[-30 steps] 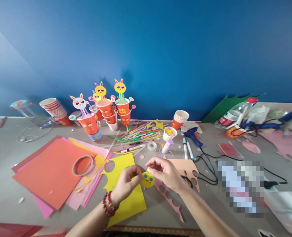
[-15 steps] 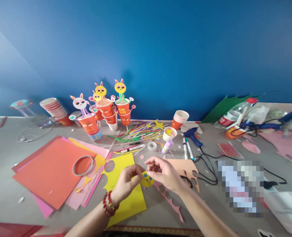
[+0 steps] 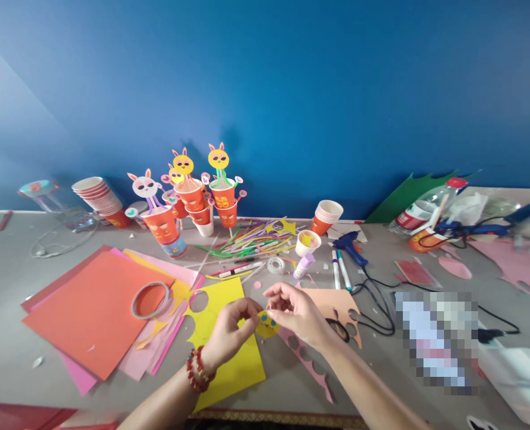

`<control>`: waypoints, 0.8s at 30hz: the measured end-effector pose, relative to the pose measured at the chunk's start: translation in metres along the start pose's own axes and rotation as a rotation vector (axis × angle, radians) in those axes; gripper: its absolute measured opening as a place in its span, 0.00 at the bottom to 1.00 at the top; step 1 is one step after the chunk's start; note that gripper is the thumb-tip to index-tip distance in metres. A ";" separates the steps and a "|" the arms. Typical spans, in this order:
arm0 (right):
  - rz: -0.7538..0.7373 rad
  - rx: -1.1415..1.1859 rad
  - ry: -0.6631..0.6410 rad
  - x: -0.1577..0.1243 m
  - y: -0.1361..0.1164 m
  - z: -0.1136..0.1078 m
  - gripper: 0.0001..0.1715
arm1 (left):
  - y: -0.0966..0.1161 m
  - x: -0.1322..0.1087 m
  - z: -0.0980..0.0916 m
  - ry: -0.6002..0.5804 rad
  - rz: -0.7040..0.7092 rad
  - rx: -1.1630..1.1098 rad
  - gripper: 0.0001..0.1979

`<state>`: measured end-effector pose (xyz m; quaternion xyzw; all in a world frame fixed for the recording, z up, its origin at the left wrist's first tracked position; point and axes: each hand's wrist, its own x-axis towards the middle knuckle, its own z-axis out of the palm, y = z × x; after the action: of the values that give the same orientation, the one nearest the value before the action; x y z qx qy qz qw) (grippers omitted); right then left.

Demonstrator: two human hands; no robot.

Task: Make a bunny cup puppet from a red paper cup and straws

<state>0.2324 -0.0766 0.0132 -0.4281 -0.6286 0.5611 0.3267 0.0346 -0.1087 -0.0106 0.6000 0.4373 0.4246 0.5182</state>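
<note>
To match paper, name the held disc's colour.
The disc is yellow, best seen in the head view.

Left of the frame's centre, I can make out a yellow character [image 3: 221, 202], apparently the double-happiness sign, on a red paper cup [image 3: 222, 195]. The red-and-white label [image 3: 410, 216] on the bottle [image 3: 435, 197] at right is too small to read.

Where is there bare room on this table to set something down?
The widest bare patch of grey tabletop lies left of the orange-red square craft sheets, with tiny white scraps on it. A narrower one lies between the right forearm and the pixelated block. Beyond the right hand it's crowded: thin multicoloured stems, lilac cylindrical glue stick, blue glue gun.
</note>
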 end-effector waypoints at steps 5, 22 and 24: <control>-0.020 -0.049 0.010 0.001 0.002 0.001 0.15 | -0.001 0.000 -0.001 0.000 -0.009 0.034 0.05; -0.122 -0.713 -0.048 0.016 0.014 0.008 0.10 | -0.004 0.008 -0.026 0.424 -0.029 -0.287 0.11; -0.147 -0.774 -0.131 0.020 0.018 0.017 0.16 | -0.005 0.008 -0.025 0.416 -0.028 -0.287 0.11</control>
<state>0.2121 -0.0655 -0.0089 -0.4369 -0.8419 0.2841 0.1398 0.0117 -0.0945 -0.0130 0.4139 0.4780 0.5895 0.5027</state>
